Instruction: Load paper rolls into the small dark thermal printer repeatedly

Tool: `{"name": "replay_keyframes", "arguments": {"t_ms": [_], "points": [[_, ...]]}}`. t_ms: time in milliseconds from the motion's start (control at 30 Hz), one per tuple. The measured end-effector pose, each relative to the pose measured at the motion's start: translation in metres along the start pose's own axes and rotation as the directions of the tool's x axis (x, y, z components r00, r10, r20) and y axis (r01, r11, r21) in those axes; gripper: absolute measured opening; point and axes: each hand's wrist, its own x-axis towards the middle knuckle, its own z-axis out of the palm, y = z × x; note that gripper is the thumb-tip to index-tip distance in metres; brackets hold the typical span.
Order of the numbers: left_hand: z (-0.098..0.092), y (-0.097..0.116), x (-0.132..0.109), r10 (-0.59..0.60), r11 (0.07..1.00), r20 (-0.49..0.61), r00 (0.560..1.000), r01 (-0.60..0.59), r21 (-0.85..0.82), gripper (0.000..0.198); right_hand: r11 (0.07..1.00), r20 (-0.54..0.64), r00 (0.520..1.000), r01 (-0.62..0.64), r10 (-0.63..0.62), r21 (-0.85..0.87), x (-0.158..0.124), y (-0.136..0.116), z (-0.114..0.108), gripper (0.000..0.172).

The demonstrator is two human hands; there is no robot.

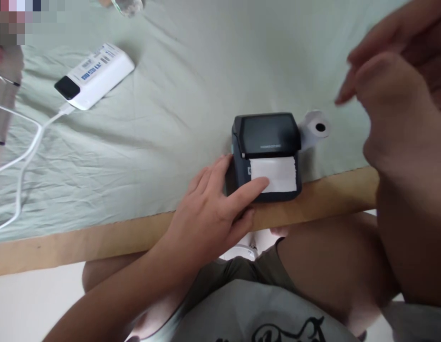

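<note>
While green cloth (192, 85) fills far side, wooden edge (38, 247) shows along near side. Right hand (391, 90): raised on right, blurred, fingers loosely parted, no object seen in grasp. Left hand (209, 209): nearer to black printer (266, 133), unclenched, fingers along its left side, one fingertip over paper strip (281, 173). Printer: at wooden edge, between hands, right of left hand; squarish. White power bank (102, 83): far left. Paper roll (309, 137): just right of printer. Paper strip: long axis left-right.

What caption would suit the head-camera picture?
Left hand at a small black receipt printer, white paper roll beside it, right hand raised.
</note>
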Motion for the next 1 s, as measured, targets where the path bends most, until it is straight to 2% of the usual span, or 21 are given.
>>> {"name": "replay_keyframes", "arguments": {"t_ms": [67, 133, 233, 367, 467, 533, 600, 800, 867, 933, 1000], "points": [[0.001, -0.001, -0.001, 0.008, 1.000, -0.004, 1.000, -0.008, 0.001, 0.053, 0.996, -0.035, 0.996, 0.084, -0.083, 0.003, -0.008, -0.003, -0.005, 0.034], [0.002, -0.001, -0.002, 0.009, 1.000, -0.009, 1.000, -0.009, 0.003, 0.057, 0.985, 0.054, 0.985, 0.165, -0.162, -0.044, -0.016, -0.008, -0.006, 0.032], [0.004, -0.001, -0.003, -0.018, 1.000, -0.009, 1.000, 0.017, -0.005, 0.068, 0.947, 0.200, 0.956, 0.252, -0.213, -0.197, -0.027, -0.012, -0.002, 0.045], [0.006, -0.001, -0.004, -0.063, 0.998, 0.026, 0.998, 0.063, 0.001, 0.076, 0.836, 0.254, 0.933, 0.345, -0.256, -0.427, -0.041, -0.014, -0.002, 0.061], [0.006, -0.002, -0.002, -0.083, 0.996, 0.014, 0.996, 0.083, 0.012, 0.079, 0.790, 0.373, 0.904, 0.381, -0.209, -0.480, -0.042, -0.020, -0.001, 0.066], [0.007, -0.003, -0.001, -0.100, 0.995, 0.000, 0.995, 0.100, 0.013, 0.084, 0.800, 0.412, 0.900, 0.348, -0.139, -0.488, -0.038, -0.025, 0.002, 0.066], [0.009, -0.004, 0.000, -0.107, 0.994, -0.016, 0.994, 0.107, 0.006, 0.090, 0.825, 0.401, 0.912, 0.290, -0.085, -0.485, -0.034, -0.029, 0.006, 0.065], [0.015, -0.005, 0.001, -0.110, 0.993, -0.047, 0.993, 0.112, 0.030, 0.098, 0.955, 0.256, 0.965, 0.121, -0.050, -0.271, -0.041, -0.020, 0.008, 0.048], [0.014, -0.006, 0.002, -0.115, 0.993, -0.025, 0.993, 0.116, 0.026, 0.097, 0.965, 0.307, 0.950, 0.032, 0.051, -0.261, -0.046, -0.013, 0.009, 0.045], [0.011, -0.007, 0.004, -0.120, 0.993, -0.005, 0.993, 0.120, 0.016, 0.095, 0.962, 0.387, 0.910, -0.046, 0.152, -0.269, -0.049, -0.008, 0.013, 0.046], [0.005, -0.009, 0.008, -0.148, 0.989, 0.026, 0.989, 0.148, 0.009, 0.093, 0.965, 0.419, 0.894, -0.049, 0.157, -0.257, -0.051, -0.004, 0.020, 0.043]]}}
